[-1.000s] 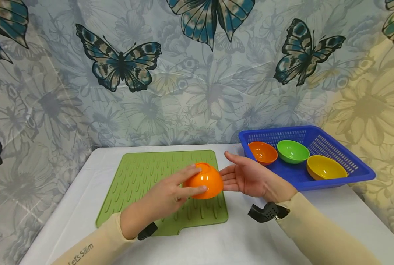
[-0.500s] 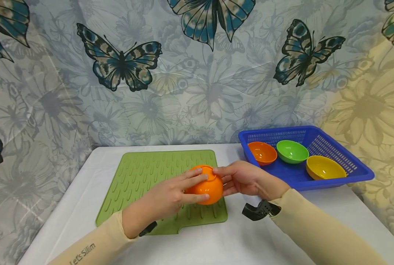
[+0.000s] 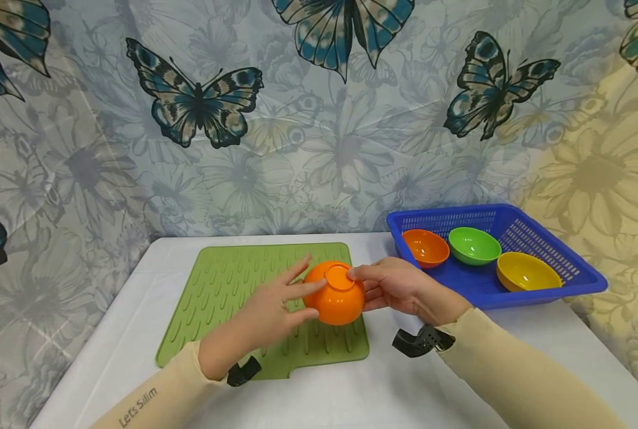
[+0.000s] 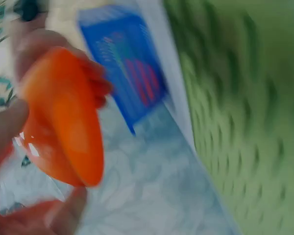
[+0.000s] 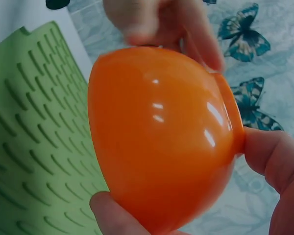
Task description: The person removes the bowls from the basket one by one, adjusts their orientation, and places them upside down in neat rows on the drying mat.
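Observation:
An orange bowl (image 3: 336,304) is held in the air upside down and tilted, its foot ring toward the head camera, over the right part of a green ridged mat (image 3: 228,298). My right hand (image 3: 398,289) grips it, the thumb on the foot ring and the fingers at the rim, as the right wrist view shows. On the bowl's other side is my left hand (image 3: 268,304), its fingers spread and extended. Its fingertips are at the bowl's wall; whether they all touch is hard to tell. The left wrist view is blurred. The bowl's inside is hidden in the head view.
At the right stands a blue basket (image 3: 469,283) holding an orange-red bowl (image 3: 426,249), a green bowl (image 3: 474,245) and a yellow bowl (image 3: 528,272). A white cloth (image 3: 351,393) covers the table. Behind it hangs a butterfly-patterned fabric (image 3: 346,179).
My right hand has moved in from beside the bowl and taken hold of it. The left fingers, earlier holding the bowl, have spread and drawn back left. The bowl's foot has turned toward the head camera.

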`<action>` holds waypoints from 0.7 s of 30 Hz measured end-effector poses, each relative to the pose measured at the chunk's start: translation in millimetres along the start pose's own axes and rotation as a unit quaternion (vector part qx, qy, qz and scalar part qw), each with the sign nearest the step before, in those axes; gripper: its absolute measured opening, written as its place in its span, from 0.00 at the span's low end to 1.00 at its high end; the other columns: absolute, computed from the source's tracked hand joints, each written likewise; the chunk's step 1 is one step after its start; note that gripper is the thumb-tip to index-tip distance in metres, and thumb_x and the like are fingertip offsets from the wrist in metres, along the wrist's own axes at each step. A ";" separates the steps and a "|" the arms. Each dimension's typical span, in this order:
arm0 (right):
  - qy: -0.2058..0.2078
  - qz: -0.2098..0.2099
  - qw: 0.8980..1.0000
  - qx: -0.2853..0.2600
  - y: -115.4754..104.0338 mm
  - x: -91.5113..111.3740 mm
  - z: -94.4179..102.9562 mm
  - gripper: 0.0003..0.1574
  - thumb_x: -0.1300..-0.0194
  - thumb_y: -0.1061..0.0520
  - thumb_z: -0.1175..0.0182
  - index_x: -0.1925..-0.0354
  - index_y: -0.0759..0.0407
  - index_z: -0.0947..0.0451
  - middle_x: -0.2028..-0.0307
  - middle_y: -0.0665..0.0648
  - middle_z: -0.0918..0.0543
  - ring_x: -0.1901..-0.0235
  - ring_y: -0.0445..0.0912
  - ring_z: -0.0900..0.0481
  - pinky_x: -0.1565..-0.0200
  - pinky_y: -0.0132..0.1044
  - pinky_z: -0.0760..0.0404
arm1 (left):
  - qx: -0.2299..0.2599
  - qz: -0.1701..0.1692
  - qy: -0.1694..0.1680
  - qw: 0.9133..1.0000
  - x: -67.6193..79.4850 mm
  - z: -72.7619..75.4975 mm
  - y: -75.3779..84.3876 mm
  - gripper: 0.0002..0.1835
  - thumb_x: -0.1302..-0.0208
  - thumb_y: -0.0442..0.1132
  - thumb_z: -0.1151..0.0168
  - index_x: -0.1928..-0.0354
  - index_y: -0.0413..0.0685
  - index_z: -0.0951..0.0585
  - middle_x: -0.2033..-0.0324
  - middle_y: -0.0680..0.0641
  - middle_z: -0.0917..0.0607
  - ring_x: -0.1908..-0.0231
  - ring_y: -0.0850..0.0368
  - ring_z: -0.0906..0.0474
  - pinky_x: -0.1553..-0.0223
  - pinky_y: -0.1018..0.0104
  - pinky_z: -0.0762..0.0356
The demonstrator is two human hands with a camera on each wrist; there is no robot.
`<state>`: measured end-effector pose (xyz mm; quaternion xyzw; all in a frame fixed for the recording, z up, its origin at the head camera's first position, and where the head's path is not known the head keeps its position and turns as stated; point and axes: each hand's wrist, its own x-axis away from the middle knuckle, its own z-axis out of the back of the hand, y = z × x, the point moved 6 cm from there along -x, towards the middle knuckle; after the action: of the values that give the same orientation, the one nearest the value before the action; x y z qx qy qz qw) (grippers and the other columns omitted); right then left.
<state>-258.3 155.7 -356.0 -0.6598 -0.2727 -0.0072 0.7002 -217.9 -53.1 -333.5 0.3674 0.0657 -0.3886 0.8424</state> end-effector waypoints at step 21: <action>0.092 0.045 0.990 0.092 -2.3 1.3 -10.9 0.39 0.39 0.50 0.27 0.43 0.77 0.28 0.53 0.66 0.18 0.60 0.54 0.15 0.55 0.47 0.15 | 0.405 0.371 0.063 0.833 -0.8 -14.5 -39.1 0.28 0.37 0.41 0.28 0.43 0.27 0.23 0.55 0.37 0.15 0.62 0.42 0.14 0.58 0.53 0.15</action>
<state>-254.0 145.8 -353.1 -0.6006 -0.1764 -0.0112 0.7797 -243.4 -59.6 -365.9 0.6962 -0.1860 -0.0149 0.6932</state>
